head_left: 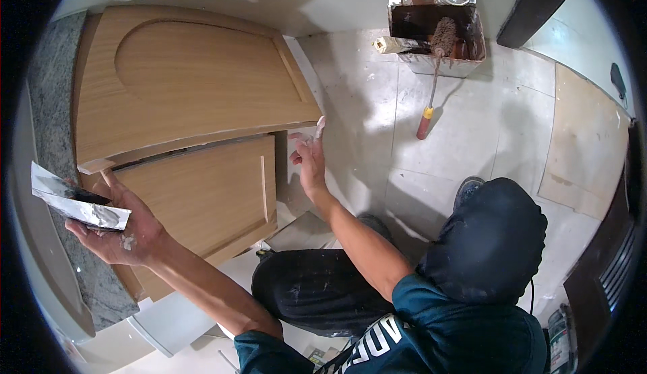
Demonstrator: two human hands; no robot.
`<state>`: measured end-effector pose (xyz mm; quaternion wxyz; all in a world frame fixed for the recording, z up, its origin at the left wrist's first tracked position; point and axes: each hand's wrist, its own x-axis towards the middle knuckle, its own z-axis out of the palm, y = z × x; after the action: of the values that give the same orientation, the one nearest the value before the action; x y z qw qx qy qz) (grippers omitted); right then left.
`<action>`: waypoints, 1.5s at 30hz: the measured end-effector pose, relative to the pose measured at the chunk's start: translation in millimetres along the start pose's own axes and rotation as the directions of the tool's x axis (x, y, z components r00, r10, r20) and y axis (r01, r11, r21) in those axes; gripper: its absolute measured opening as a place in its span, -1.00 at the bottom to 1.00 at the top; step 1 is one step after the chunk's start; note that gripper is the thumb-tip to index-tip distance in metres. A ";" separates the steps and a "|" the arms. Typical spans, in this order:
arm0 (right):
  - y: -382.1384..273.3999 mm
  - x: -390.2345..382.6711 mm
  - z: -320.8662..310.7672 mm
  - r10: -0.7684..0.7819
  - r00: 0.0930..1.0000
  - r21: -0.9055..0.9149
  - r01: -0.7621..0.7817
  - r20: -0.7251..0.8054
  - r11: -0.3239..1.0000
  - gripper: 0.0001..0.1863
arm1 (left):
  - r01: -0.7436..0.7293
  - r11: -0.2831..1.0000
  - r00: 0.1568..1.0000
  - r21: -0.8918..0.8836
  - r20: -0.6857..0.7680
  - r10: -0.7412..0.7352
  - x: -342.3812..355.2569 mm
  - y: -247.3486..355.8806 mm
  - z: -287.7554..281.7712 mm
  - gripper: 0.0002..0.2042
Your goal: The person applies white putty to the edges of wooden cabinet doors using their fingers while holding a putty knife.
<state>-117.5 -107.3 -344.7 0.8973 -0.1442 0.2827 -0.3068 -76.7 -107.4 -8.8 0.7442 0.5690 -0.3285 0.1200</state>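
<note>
My left hand (138, 229) grips metal putty knives (94, 213), seemingly two, with white filler smeared along one blade. A finger of that hand reaches up to the near corner of the upper wooden cabinet door (202, 71), which stands swung out. At the door's other corner, my right hand (310, 162) points its index finger up against the edge. White filler coats that fingertip, and the other fingers are partly bent with nothing visible in them. Below the open door, a second wooden door (202, 195) shows a raised frame.
A paint-stained metal can (445, 67) stands on the tiled floor (364, 111) by the wall, a roller (443, 37) with a red handle leaning from it. A grey stone countertop (50, 91) borders the cabinet. To the right lie a tan board (583, 138) and a dark louvred door (606, 273).
</note>
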 end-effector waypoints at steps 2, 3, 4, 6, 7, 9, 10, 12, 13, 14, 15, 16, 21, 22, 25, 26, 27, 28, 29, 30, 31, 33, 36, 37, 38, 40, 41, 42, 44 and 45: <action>6.4 3.3 -0.4 -0.016 1.000 -0.054 0.016 -0.011 0.998 -0.04 | -0.004 1.000 0.999 -0.003 0.037 0.004 -1.0 -0.5 0.5 -0.58; 7.1 6.8 2.6 -0.020 1.000 -0.070 0.019 -0.021 0.997 -0.02 | -0.014 1.000 1.000 0.012 0.005 0.014 -1.0 -1.3 1.7 -0.58; 8.0 9.5 5.9 -0.025 0.999 -0.087 0.022 -0.032 0.996 0.00 | -0.024 0.999 0.999 0.028 -0.028 0.024 -0.8 -2.1 3.1 -0.57; 9.1 6.3 16.4 -0.041 0.999 0.011 0.041 -0.001 0.999 0.04 | -0.022 1.000 0.999 0.022 -0.023 0.023 0.2 -1.2 -0.7 -0.56; 8.6 7.6 20.6 -0.064 0.998 0.065 0.064 0.007 0.996 0.06 | -0.005 1.000 1.000 -0.013 0.025 0.005 2.2 -0.7 -0.7 -0.56; 30.1 8.3 26.1 -0.159 0.984 -0.105 0.167 0.085 0.980 0.09 | -0.014 1.000 1.000 -0.016 0.014 0.014 4.2 -4.7 1.8 -0.55; 32.7 -3.7 32.8 -0.158 0.980 -0.179 0.177 0.118 0.968 0.09 | -0.040 0.999 0.998 0.021 -0.049 0.041 2.0 -4.8 3.3 -0.55; 31.6 -21.1 37.1 -0.169 0.975 -0.247 0.200 0.142 0.948 0.09 | -0.080 0.992 0.986 0.094 -0.142 0.092 -2.0 -4.7 11.7 -0.56; 29.4 -27.6 38.5 -0.182 0.974 -0.242 0.211 0.135 0.947 0.10 | -0.075 0.994 0.988 0.080 -0.126 0.085 -2.2 -4.5 11.4 -0.56; 26.9 -30.3 39.4 -0.195 0.972 -0.238 0.221 0.128 0.946 0.11 | -0.071 0.995 0.991 0.067 -0.110 0.078 -2.5 -3.6 10.0 -0.56; 27.5 -28.6 35.9 -0.183 0.979 -0.250 0.200 0.088 0.947 0.10 | -0.064 0.996 0.993 0.056 -0.095 0.069 -3.2 -3.2 10.3 -0.56; 27.2 -23.8 29.9 -0.171 0.984 -0.262 0.178 0.049 0.949 0.09 | -0.070 0.996 0.990 0.053 -0.120 0.076 -3.7 -4.1 11.8 -0.55; 17.2 5.9 14.4 -0.191 0.981 -0.268 0.175 -0.033 0.947 0.07 | -0.049 0.999 0.989 0.007 -0.137 0.050 -1.1 -4.7 13.6 -0.53; 14.8 2.6 17.8 -0.124 0.992 -0.315 0.117 -0.002 0.942 0.10 | -0.058 0.998 0.988 0.007 -0.142 0.058 -1.2 -4.4 12.7 -0.53; 14.4 -18.9 40.3 -0.093 0.981 -0.205 0.127 0.168 0.970 0.04 | -0.072 0.997 0.984 0.032 -0.163 0.077 -2.9 -5.8 16.9 -0.54; 13.1 -28.7 44.9 -0.092 0.969 -0.249 0.150 0.229 0.957 0.04 | -0.074 0.995 0.981 0.064 -0.177 0.084 -4.6 -5.9 19.9 -0.54; 9.2 -39.4 50.5 -0.090 0.953 -0.289 0.176 0.288 0.941 0.04 | -0.076 0.993 0.977 0.095 -0.190 0.093 -6.0 -5.6 22.8 -0.55; 6.6 -45.9 54.2 -0.083 0.934 -0.327 0.204 0.346 0.923 0.04 | -0.075 0.992 0.977 0.105 -0.193 0.094 -7.3 -5.8 24.5 -0.55; 12.1 -46.8 52.7 -0.131 0.945 -0.338 0.234 0.301 0.911 0.05 | -0.073 0.991 0.976 0.114 -0.198 0.095 -8.5 -6.2 25.4 -0.55; 16.7 -44.4 49.7 -0.183 0.950 -0.347 0.267 0.254 0.899 0.07 | -0.075 0.990 0.975 0.122 -0.198 0.098 -8.8 -5.9 27.8 -0.55; 20.9 -41.5 44.6 -0.198 0.957 -0.349 0.264 0.213 0.899 0.08 | -0.069 0.993 0.983 0.093 -0.164 0.084 -7.6 -5.7 26.0 -0.55; 23.1 -31.9 31.9 -0.180 0.974 -0.341 0.218 0.141 0.914 0.09 | -0.056 0.997 0.993 0.046 -0.103 0.061 -4.6 -4.3 13.8 -0.55; 18.8 -9.1 26.4 -0.180 0.979 -0.300 0.201 0.095 0.933 0.08 | -0.043 0.998 0.988 0.038 -0.144 0.048 -3.1 -2.3 16.0 -0.56; 14.7 -4.7 26.3 -0.195 0.977 -0.285 0.212 0.088 0.935 0.08 | 0.020 0.998 1.000 -0.052 0.008 -0.020 1.5 -1.0 5.4 -0.56; 12.4 -6.4 30.2 -0.197 0.971 -0.307 0.230 0.135 0.924 0.08 | 0.095 0.987 0.983 -0.130 0.166 -0.073 10.0 1.9 -14.5 -0.57; 6.7 -23.9 46.5 -0.182 0.955 -0.352 0.258 0.236 0.900 0.07 | 0.094 0.987 0.983 -0.133 0.167 -0.071 9.9 2.6 -18.1 -0.57; 5.1 -33.7 47.5 -0.165 0.943 -0.363 0.267 0.288 0.893 0.06 | 0.019 0.998 1.000 -0.063 0.015 -0.018 4.6 -1.2 -7.7 -0.57; 5.2 -43.3 47.7 -0.150 0.930 -0.370 0.277 0.336 0.887 0.06 | -0.044 0.999 0.991 0.018 -0.128 0.046 1.7 -3.2 2.0 -0.57; 4.3 -46.7 44.3 -0.126 0.945 -0.381 0.241 0.303 0.893 0.05 | -0.025 1.000 0.998 -0.011 -0.058 0.025 2.3 -2.6 -3.3 -0.57; 4.4 -45.7 37.3 -0.114 0.968 -0.379 0.194 0.223 0.905 0.04 | -0.018 1.000 1.000 -0.024 -0.025 0.017 2.5 -1.1 -6.0 -0.57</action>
<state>-123.0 -71.9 -297.7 0.8454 -0.3748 0.2373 -0.2974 -72.1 -102.7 -8.9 0.7538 0.5557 -0.3258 0.1297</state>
